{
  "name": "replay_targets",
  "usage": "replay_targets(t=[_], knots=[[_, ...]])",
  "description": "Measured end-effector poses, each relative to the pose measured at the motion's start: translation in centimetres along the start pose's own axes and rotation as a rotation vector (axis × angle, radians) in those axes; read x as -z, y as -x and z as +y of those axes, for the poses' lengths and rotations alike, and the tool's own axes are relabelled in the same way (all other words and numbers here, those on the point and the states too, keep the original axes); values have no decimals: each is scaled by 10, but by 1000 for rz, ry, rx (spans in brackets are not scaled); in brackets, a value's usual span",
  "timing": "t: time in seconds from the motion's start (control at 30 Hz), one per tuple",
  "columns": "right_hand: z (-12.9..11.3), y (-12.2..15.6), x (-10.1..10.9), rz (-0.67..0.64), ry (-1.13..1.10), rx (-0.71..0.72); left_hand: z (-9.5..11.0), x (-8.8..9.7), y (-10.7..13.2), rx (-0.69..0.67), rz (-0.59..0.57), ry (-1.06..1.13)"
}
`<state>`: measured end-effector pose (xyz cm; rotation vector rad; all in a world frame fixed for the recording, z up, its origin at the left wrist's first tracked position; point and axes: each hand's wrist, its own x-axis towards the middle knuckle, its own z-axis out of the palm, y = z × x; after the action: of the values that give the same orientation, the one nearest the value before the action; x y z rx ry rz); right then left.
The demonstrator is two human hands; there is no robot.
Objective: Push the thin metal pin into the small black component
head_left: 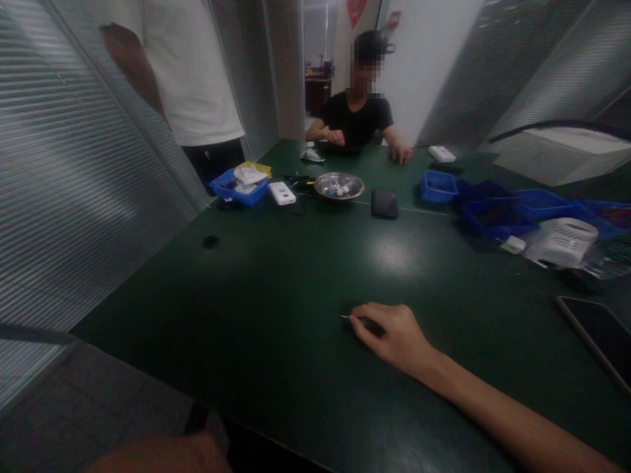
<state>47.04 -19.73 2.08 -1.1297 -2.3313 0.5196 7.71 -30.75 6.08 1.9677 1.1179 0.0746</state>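
My right hand [394,336] rests on the dark green table [276,289] just right of the middle, reaching in from the lower right. Its fingers are curled and pinched around a small dark object [365,322], and a thin pale tip sticks out to the left. A blurred skin-coloured shape [162,454] at the bottom edge, below the table's near edge, may be my left hand or arm; no fingers show.
A phone [599,336] lies at the right edge. Farther back stand a metal bowl [339,186], a black box [384,203], blue bins [493,213], a blue tray of parts [236,187] and a white device [562,242]. One person sits at the far end; another stands at the left.
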Motion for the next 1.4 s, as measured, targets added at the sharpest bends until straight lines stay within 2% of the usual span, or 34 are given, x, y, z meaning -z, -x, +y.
replay_targets(t=[0.07, 0.1, 0.13, 0.17, 0.23, 0.27, 0.3, 0.37, 0.43, 0.5, 0.67, 0.8, 0.9, 0.97, 1.03, 1.07, 1.1, 1.17, 1.2, 1.27, 1.3, 1.33, 1.4], knots=[[0, 0, 0, -2, 0, -1, -14, 57, -36, 3, 149, -34], [0, 1, 0, -1, -3, -4, -26, 89, -60, 14, 336, -119], [0, 1, 1, 0, -6, -6, -40, 122, -87, 32, 599, -239], [0, 1, 1, -2, -10, -9, -57, 152, -114, 52, 776, -353], [-1, 0, 2, -6, -15, -12, -95, 203, -165, 135, 938, -460], [-1, -1, 2, -11, -17, -12, -114, 222, -186, 201, 970, -484], [-2, -1, 2, -7, -18, -8, -131, 237, -202, 258, 981, -503], [-2, -3, 3, 12, -16, -7, -160, 254, -221, 366, 990, -513], [-1, -5, 2, 10, -19, -12, -177, 260, -229, 416, 950, -512], [0, -6, 2, 3, -23, -13, -186, 262, -231, 420, 915, -535], [4, -6, 0, 0, -33, -8, -188, 261, -233, 424, 960, -636], [3, -5, 0, 4, -33, -14, -176, 260, -229, 463, 1018, -563], [3, -4, 1, 7, -22, -10, -155, 256, -225, 346, 1084, -469], [4, -4, 0, 6, -12, -8, -133, 244, -222, 233, 1086, -402], [6, -4, -1, 17, -8, -15, -106, 218, -220, 126, 990, -294], [7, -4, -1, 27, -9, -24, -90, 199, -220, 74, 882, -222], [7, -4, -1, 37, -13, -35, -74, 176, -219, 14, 727, -131], [9, -3, -2, 54, -27, -63, -40, 125, -217, -119, 431, 1], [10, -3, -2, 63, -34, -74, -25, 100, -216, -192, 332, 19], [10, -2, -2, 87, -41, -84, 2, 57, -213, -357, 235, -18], [10, -2, -2, 103, -42, -85, 12, 42, -213, -429, 214, -59], [10, -1, -2, 113, -43, -84, 19, 31, -212, -480, 214, -105], [9, 0, -2, 115, -43, -88, 28, 20, -211, -533, 224, -184]])
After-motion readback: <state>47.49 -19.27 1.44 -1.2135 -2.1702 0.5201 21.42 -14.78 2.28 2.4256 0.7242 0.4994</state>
